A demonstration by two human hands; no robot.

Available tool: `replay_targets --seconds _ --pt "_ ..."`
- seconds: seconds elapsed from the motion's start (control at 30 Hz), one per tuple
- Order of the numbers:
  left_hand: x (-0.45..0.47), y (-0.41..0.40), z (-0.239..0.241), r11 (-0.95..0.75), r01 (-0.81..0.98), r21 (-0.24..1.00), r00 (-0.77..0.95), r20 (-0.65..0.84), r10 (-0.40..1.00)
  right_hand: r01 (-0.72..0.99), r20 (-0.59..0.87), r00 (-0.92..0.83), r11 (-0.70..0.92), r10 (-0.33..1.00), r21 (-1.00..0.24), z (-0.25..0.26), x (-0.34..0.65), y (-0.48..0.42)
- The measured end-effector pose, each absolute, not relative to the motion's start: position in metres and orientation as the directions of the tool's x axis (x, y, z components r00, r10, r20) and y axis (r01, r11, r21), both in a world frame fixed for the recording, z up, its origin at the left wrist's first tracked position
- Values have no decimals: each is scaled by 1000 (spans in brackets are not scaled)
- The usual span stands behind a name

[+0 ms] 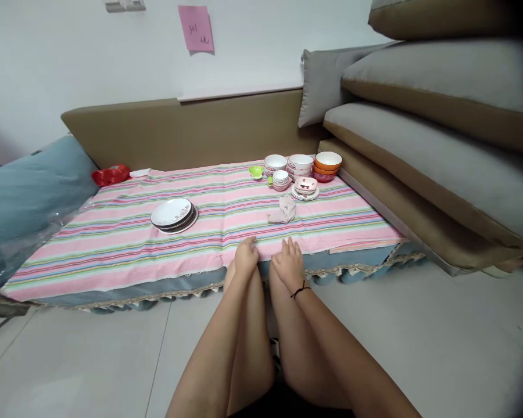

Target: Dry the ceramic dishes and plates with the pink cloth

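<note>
My left hand (245, 256) rests on my left knee with its fingers curled down over it, holding nothing. My right hand (289, 262) lies flat on my right knee, fingers stretched forward, with a black cord round the wrist. Both hands sit at the front edge of a pink striped cloth (126, 244) spread over a low surface. A crumpled beige rag (282, 211) lies on the cloth just beyond my right hand. A stack of plates (174, 215) stands to the left. Stacked bowls (300, 164) and small dishes (305, 187) cluster at the far right.
Orange bowls (328, 162) and a small green dish (256, 171) stand by the bowl cluster. A red object (110, 174) lies at the cloth's far left corner. Brown and grey cushions (436, 151) are piled on the right, a blue cushion (30, 191) on the left. Pale tiled floor (87, 360) lies below.
</note>
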State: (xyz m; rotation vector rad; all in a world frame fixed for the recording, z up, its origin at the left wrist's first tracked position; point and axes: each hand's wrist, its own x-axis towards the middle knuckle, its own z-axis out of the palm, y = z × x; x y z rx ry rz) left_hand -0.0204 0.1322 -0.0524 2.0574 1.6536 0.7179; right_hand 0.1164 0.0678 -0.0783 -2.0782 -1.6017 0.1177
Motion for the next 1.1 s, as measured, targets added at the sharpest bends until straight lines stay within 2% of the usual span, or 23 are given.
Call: replay_targets --seconds 0.23,0.33,0.57,0.8,0.93,1.1 --pt "6 164 -59 -67 751 657 33 64 997 881 230 319 -199 919 -430 -74 115 107" --pt "17 172 -64 -45 751 659 31 32 999 892 225 292 -180 929 -416 -75 128 129" --pt "23 182 -73 -5 764 645 19 -14 1000 925 258 159 -52 953 -376 -86 143 163" --pt "24 178 -73 -8 776 631 28 -22 999 922 311 104 26 945 -387 -87 145 170" --pt "23 176 -72 -14 764 645 33 -17 999 909 348 75 79 935 -409 -81 143 167" --pt "23 175 -69 -23 716 697 35 -2 999 866 388 -46 231 920 -444 -70 141 160"
